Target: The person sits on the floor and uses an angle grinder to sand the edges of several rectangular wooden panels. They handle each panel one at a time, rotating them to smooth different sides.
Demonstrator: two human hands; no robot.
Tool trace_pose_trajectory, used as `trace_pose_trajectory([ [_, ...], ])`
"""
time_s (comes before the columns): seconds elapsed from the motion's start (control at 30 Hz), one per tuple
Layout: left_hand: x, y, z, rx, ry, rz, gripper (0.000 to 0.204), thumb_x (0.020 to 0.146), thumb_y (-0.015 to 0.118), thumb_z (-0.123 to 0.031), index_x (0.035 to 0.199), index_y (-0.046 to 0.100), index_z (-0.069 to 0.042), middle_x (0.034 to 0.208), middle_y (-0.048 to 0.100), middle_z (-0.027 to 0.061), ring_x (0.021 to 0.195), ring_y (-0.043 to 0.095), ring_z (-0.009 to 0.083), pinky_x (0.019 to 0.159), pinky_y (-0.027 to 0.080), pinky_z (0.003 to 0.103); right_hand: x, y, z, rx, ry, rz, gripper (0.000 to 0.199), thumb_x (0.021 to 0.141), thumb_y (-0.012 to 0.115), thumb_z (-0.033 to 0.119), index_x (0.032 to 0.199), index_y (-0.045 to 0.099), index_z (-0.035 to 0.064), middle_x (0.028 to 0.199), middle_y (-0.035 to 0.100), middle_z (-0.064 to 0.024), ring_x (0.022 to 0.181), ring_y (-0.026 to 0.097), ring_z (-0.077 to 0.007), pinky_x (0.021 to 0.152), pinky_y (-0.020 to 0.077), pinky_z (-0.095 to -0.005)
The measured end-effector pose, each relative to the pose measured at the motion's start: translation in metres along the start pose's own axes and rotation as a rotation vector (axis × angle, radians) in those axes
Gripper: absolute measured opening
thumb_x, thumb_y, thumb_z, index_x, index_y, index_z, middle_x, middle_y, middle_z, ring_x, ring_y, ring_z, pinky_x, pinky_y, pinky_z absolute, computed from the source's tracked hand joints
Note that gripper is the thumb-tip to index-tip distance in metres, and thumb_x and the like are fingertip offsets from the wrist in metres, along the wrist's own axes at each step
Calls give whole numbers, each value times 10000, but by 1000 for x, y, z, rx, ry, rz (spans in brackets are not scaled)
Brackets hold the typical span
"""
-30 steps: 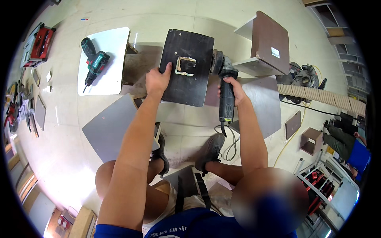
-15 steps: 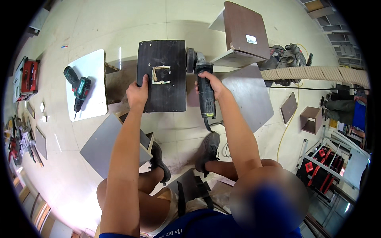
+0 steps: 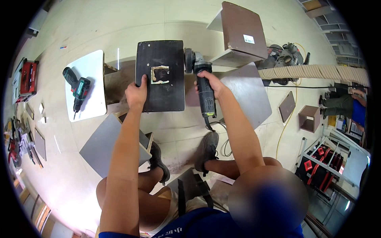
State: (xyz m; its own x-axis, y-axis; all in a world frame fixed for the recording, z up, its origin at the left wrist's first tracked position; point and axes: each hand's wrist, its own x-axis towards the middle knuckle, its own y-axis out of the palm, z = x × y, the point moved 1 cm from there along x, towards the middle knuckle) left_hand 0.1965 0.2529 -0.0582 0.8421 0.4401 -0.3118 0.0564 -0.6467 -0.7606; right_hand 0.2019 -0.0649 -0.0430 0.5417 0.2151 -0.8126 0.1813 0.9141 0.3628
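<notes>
A black rectangular board (image 3: 164, 95) is gripped at its left edge by my left hand (image 3: 136, 94), the thumb lying on its face. Near the middle of that face is a square outline of pale, rough residue (image 3: 160, 81). My right hand (image 3: 210, 82) is wrapped round the dark body of an angle grinder (image 3: 206, 97). The grinder's head and disc (image 3: 189, 60) are at the board's right edge; whether they touch it I cannot tell. Its cord runs down from the lower end toward my right shoe.
A green cordless drill (image 3: 80, 92) lies on a white-topped stool (image 3: 95, 63) at left. Grey panels (image 3: 105, 144) flank my legs. A brown open box (image 3: 244, 29) stands far right, near a ribbed hose (image 3: 313, 73). Another person (image 3: 341, 106) is at the right edge.
The view has shifted very slightly, and the board and grinder appear a touch further left. My hold on both is the same.
</notes>
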Motion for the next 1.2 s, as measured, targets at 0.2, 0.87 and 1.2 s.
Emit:
trace_pose_trajectory([
  [0.2, 5, 4, 2, 24, 25, -5, 715, 886, 622, -652, 983, 739, 47, 979, 707, 311, 1001, 673, 476, 902, 524, 508, -43, -1, -63, 34, -30, -5, 269, 864, 694, 240, 977, 596, 16, 802, 665, -137, 657, 674, -264, 616, 603, -408],
  [0.87, 11, 10, 8, 80, 108, -19, 919, 866, 525, -786, 1036, 723, 95, 1035, 689, 347, 1088, 643, 490, 969, 479, 518, -126, -17, -188, 90, -54, -83, 251, 821, 724, 129, 990, 607, -16, 800, 668, -128, 631, 676, -241, 586, 566, -367],
  [1.2, 14, 15, 15, 93, 124, -93, 835, 881, 563, -735, 913, 723, 83, 917, 709, 304, 973, 681, 465, 893, 502, 504, -68, -26, -141, 94, -94, -10, 268, 810, 735, 141, 997, 602, 1, 802, 666, -126, 616, 676, -233, 573, 577, -367],
])
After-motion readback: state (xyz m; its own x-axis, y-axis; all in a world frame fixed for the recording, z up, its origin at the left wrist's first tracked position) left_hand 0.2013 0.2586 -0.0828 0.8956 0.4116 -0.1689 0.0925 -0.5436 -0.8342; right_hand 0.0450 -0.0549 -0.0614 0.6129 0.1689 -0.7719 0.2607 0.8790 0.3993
